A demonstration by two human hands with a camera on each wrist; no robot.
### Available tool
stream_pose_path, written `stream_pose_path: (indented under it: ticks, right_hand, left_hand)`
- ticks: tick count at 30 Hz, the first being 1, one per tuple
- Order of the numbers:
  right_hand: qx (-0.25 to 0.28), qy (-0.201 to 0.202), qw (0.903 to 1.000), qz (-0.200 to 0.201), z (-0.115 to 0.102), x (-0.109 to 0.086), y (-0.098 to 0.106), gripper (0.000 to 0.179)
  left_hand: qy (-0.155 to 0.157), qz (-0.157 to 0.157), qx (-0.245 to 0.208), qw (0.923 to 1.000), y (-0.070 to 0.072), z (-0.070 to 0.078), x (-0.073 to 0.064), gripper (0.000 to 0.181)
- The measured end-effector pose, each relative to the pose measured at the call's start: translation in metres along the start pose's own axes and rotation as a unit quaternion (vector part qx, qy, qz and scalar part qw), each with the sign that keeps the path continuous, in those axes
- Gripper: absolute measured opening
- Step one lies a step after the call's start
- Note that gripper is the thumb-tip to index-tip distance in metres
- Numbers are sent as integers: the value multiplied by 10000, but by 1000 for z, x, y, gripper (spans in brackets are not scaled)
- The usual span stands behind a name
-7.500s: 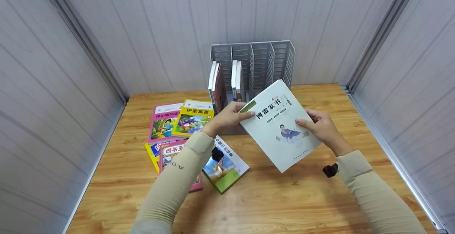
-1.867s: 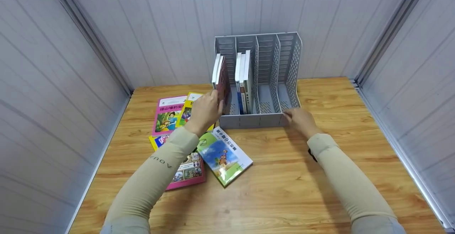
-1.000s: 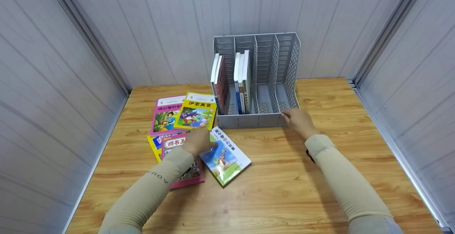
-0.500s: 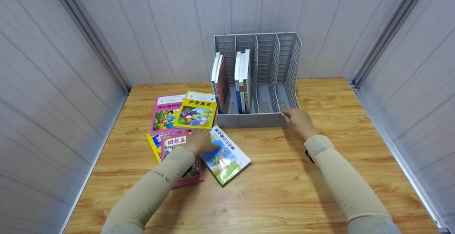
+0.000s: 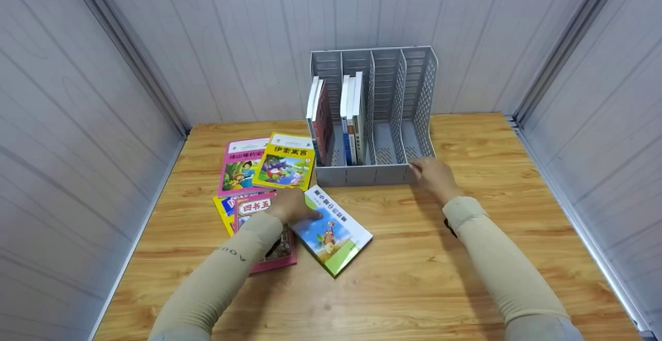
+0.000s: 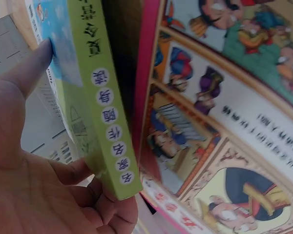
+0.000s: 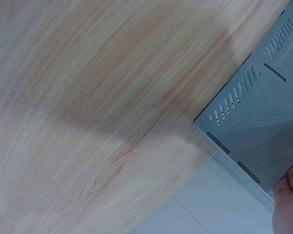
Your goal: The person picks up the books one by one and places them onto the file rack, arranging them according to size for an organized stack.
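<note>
In the head view, a paperback book with a green, blue and white cover (image 5: 336,237) lies right of the loose books. My left hand (image 5: 290,206) grips its upper left end. The left wrist view shows the thumb on the cover and the fingers curled under that end of the book's green spine (image 6: 100,92). My right hand (image 5: 437,176) pinches the front right corner of a grey file rack (image 5: 362,176). At the edge of the right wrist view, part of that hand (image 7: 290,195) is against the rack's side (image 7: 263,126); its other fingers are mostly out of sight.
Two books (image 5: 321,123) stand in the rack's leftmost compartment, and several (image 5: 353,123) in the second. On the table's left lie a yellow book (image 5: 284,162), a magenta book (image 5: 240,173), a pink comic-style book (image 5: 274,266) and a blue-yellow one (image 5: 225,214), overlapping. Panel walls enclose the table.
The pale book formerly in both hands is gone from them; the second compartment holds one more book. My left hand moved from the rack to the green-edged book, which has shifted slightly right.
</note>
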State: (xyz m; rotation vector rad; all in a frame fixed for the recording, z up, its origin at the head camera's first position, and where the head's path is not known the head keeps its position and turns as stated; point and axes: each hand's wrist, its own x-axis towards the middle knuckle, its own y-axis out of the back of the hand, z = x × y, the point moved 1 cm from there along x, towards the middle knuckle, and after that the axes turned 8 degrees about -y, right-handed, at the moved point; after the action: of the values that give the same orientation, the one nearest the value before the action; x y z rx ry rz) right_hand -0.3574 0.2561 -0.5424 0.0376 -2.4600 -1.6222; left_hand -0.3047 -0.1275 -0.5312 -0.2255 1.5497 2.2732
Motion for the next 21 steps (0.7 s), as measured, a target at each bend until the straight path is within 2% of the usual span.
stream_pose_path:
  ticks: [3,9,16,21]
  right_hand:
    - [39,38,10000,30,0,0,1,29]
    - [56,123,9998,139,1,0,-2,27]
    - [115,57,9999,76,1,0,-1,28]
    - [59,12,10000,5,1,1,-1,28]
  left_hand:
    - [-18,40,107,9999,5,2,2,72]
    - [-150,156,-81,9997,15,8,0,71]
    - [-345,33,-421,9985,24,11,-2,55]
    - [-437,59,-532,9976,30,11,-1,45]
